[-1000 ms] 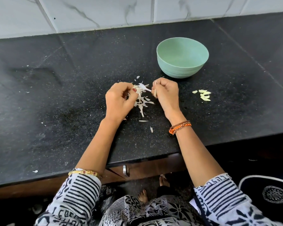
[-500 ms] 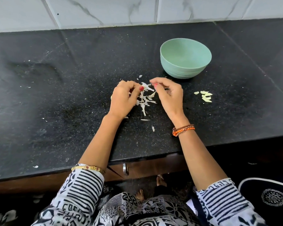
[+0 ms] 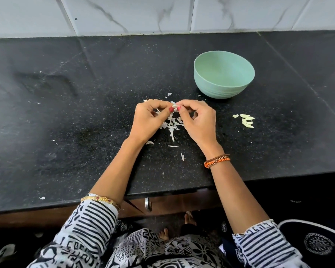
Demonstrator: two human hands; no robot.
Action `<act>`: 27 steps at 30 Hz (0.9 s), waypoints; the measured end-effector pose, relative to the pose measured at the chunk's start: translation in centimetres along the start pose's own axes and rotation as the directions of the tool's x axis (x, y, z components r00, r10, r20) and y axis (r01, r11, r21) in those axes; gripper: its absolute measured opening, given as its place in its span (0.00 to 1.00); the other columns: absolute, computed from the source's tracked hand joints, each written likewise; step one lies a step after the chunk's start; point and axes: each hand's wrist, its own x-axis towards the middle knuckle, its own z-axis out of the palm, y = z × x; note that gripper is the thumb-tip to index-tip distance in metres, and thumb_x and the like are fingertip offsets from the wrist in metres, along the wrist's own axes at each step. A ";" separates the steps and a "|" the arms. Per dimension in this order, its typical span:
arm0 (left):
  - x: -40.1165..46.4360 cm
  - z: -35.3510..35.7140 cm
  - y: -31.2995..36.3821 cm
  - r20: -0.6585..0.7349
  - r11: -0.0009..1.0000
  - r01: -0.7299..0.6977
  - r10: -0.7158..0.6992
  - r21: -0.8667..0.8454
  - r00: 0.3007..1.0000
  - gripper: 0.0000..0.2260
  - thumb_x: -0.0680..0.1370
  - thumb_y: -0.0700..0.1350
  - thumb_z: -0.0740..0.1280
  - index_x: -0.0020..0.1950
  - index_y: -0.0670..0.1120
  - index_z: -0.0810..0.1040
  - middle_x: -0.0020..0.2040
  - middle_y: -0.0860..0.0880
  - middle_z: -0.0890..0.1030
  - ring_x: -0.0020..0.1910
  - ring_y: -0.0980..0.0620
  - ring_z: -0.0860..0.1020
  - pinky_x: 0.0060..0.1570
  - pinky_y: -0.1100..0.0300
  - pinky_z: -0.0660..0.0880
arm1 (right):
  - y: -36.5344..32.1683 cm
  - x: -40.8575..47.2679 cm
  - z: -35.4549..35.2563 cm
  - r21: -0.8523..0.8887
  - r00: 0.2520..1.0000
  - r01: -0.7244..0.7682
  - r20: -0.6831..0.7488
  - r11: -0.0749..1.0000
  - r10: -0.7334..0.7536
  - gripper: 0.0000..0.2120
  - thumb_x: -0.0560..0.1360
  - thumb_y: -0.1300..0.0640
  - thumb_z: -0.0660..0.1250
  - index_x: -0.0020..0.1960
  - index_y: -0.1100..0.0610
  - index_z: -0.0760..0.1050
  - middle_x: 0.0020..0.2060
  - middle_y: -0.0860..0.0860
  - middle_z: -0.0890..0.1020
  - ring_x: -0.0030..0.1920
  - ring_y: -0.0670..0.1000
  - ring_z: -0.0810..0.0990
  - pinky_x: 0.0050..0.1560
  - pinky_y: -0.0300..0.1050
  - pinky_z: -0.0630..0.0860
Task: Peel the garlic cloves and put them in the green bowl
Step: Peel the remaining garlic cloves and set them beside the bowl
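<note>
Garlic clove (image 3: 174,106), small, light and judged slippery once skinned, is pinched at both ends between left hand (image 3: 149,120) and right hand (image 3: 198,120), with the green bowl (image 3: 223,74) beyond the right hand.

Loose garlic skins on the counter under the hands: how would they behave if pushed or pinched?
The garlic skins look thin, curled and papery, so probably floppy and very light; a sweep may scatter them rather than slide them together. Stray flakes already lie apart across the black counter, which hints they drift easily. Lying flat, they are probably hard to pinch.
</note>
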 end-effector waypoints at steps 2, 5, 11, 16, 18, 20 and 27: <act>0.0 0.0 0.0 0.001 1.000 0.004 -0.004 -0.028 1.000 0.06 0.72 0.42 0.68 0.48 0.46 0.81 0.42 0.56 0.82 0.43 0.51 0.80 0.44 0.51 0.76 | -0.1 0.1 0.0 0.008 1.000 0.002 -0.012 1.000 -0.002 0.06 0.73 0.59 0.67 0.46 0.57 0.82 0.38 0.49 0.83 0.35 0.43 0.72 0.37 0.36 0.68; 0.0 0.0 0.0 -0.025 0.999 0.018 -0.019 -0.045 0.999 0.06 0.71 0.42 0.68 0.47 0.48 0.81 0.36 0.61 0.82 0.39 0.56 0.79 0.41 0.53 0.76 | -0.1 0.0 0.0 0.009 1.000 0.004 -0.013 1.000 -0.004 0.07 0.72 0.58 0.67 0.46 0.57 0.83 0.38 0.49 0.84 0.34 0.41 0.72 0.37 0.34 0.68; -0.1 -0.1 0.4 -0.030 0.995 0.029 -0.032 -0.091 0.999 0.05 0.70 0.40 0.69 0.44 0.49 0.81 0.33 0.61 0.81 0.34 0.61 0.78 0.37 0.63 0.74 | -0.4 0.0 -0.1 -0.009 0.999 0.028 -0.039 1.000 -0.028 0.07 0.72 0.58 0.68 0.46 0.57 0.83 0.37 0.50 0.84 0.32 0.42 0.72 0.36 0.35 0.69; -0.1 -0.1 0.3 -0.038 0.991 0.086 -0.090 -0.099 0.995 0.03 0.68 0.41 0.69 0.36 0.50 0.80 0.29 0.58 0.80 0.31 0.55 0.74 0.33 0.62 0.70 | -0.4 -0.2 0.0 -0.082 0.997 0.073 0.011 0.994 -0.072 0.07 0.73 0.57 0.66 0.46 0.57 0.83 0.36 0.49 0.84 0.35 0.45 0.74 0.35 0.37 0.69; -0.2 0.0 0.4 -0.037 0.988 0.113 -0.118 -0.106 0.992 0.04 0.67 0.40 0.69 0.34 0.49 0.79 0.26 0.57 0.77 0.27 0.60 0.69 0.29 0.67 0.66 | -0.4 -0.2 0.1 -0.112 0.996 0.084 0.031 0.990 -0.081 0.08 0.73 0.57 0.66 0.46 0.56 0.83 0.36 0.49 0.83 0.36 0.45 0.73 0.35 0.39 0.69; -0.2 0.0 0.6 -0.037 0.985 0.129 -0.134 -0.113 0.990 0.04 0.65 0.39 0.68 0.32 0.48 0.78 0.26 0.55 0.75 0.25 0.62 0.66 0.27 0.70 0.64 | -0.4 -0.2 0.2 -0.128 0.995 0.098 0.035 0.987 -0.094 0.07 0.73 0.57 0.66 0.45 0.56 0.83 0.34 0.49 0.83 0.36 0.45 0.72 0.34 0.39 0.68; -0.3 0.3 0.9 -0.032 0.970 0.156 -0.164 -0.186 0.986 0.06 0.65 0.37 0.67 0.32 0.47 0.79 0.28 0.52 0.78 0.29 0.55 0.70 0.29 0.66 0.67 | -0.3 -0.1 0.0 -0.039 0.999 -0.001 0.045 0.999 0.003 0.09 0.72 0.57 0.64 0.47 0.57 0.83 0.37 0.51 0.84 0.35 0.46 0.74 0.36 0.37 0.70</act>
